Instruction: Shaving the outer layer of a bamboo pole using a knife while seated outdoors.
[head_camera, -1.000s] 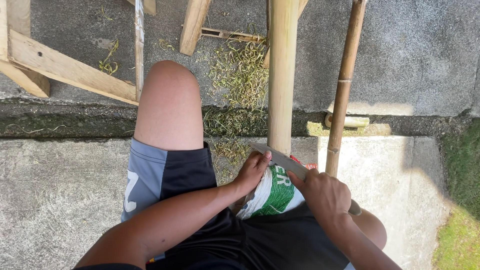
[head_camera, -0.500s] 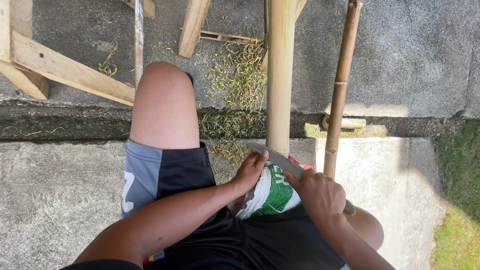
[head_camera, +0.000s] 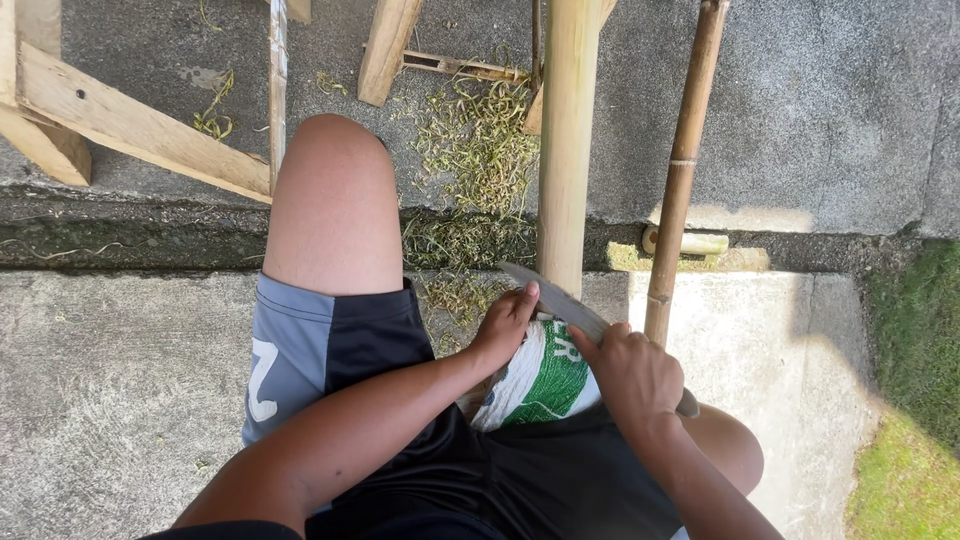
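Blade (head_camera: 555, 298) across pale pole (head_camera: 568, 150), beside brown cane (head_camera: 682, 170)

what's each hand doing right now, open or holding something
Left hand: fingers pressed on the blunt edge near the blade tip, by the pale bamboo pole.
Right hand: closed around the blade's handle.

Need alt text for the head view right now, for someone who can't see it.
A seated person holds a knife across a pale bamboo pole, right hand on the handle, left hand at the blade tip. Green shavings lie on the concrete; a thinner brown pole stands alongside.
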